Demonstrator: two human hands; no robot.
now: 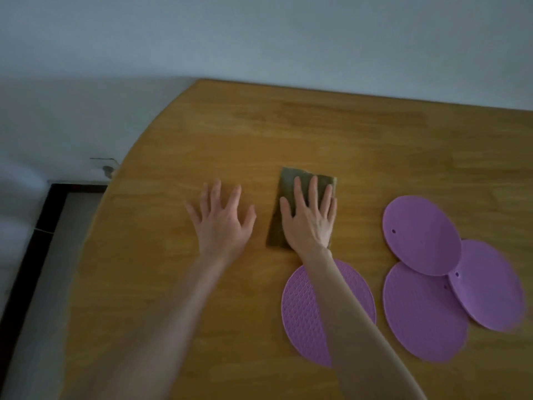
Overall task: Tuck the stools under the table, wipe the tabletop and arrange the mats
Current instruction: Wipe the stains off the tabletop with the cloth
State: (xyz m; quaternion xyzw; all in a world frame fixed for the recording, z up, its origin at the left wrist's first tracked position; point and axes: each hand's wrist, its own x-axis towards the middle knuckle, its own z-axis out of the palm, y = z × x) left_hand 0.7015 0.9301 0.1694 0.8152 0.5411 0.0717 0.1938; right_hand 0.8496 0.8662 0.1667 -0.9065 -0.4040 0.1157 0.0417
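Note:
A wooden tabletop [317,134] fills the view. My right hand [310,217] lies flat, fingers spread, pressing on a folded olive-green cloth [285,186] near the table's middle. My left hand [220,219] rests flat on the bare wood just left of the cloth, fingers apart, holding nothing. Several round purple mats lie to the right: one [300,310] partly under my right forearm, and three overlapping ones [419,235], [424,313], [490,287] farther right. No stools are visible.
The table's rounded left edge [115,180] curves toward a pale wall [259,36]. Below it on the left is light floor with a dark border strip [31,243].

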